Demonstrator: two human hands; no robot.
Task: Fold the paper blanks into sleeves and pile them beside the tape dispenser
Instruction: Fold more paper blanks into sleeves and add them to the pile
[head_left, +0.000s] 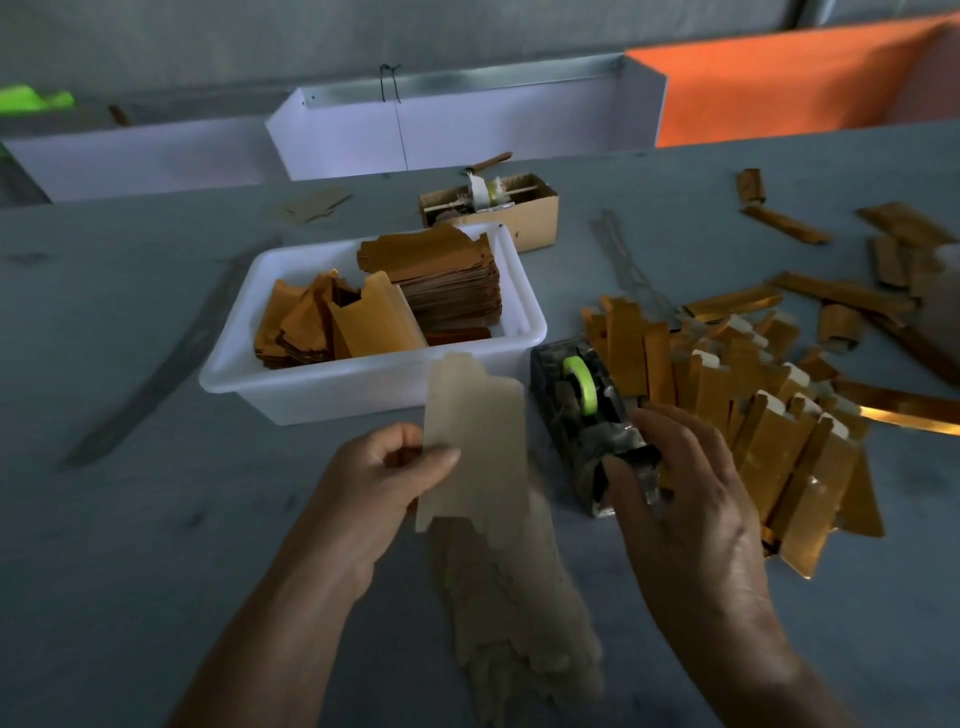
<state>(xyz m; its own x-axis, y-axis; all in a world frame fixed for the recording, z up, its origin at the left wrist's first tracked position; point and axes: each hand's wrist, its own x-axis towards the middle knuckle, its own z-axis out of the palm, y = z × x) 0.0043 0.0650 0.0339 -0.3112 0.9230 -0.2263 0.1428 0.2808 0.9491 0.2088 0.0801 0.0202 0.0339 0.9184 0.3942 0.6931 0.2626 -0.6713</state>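
Observation:
My left hand (376, 470) pinches a pale paper blank (478, 441) by its left edge, holding it flat above the table. More pale blanks (514, 613) lie in a blurred stack under it. My right hand (685, 499) reaches over the near end of the tape dispenser (582, 415), thumb and fingers curled at its cutter; whether they pinch tape I cannot tell. The dispenser carries a green tape roll (581, 383). A pile of gold folded sleeves (753, 415) lies right of the dispenser.
A white plastic bin (291, 384) behind my hands holds stacked gold-brown blanks (447, 280). A small cardboard box (540, 213) with a tape roll stands behind it. Loose gold strips (841, 291) scatter at the right. White boards (457, 130) line the table's far edge.

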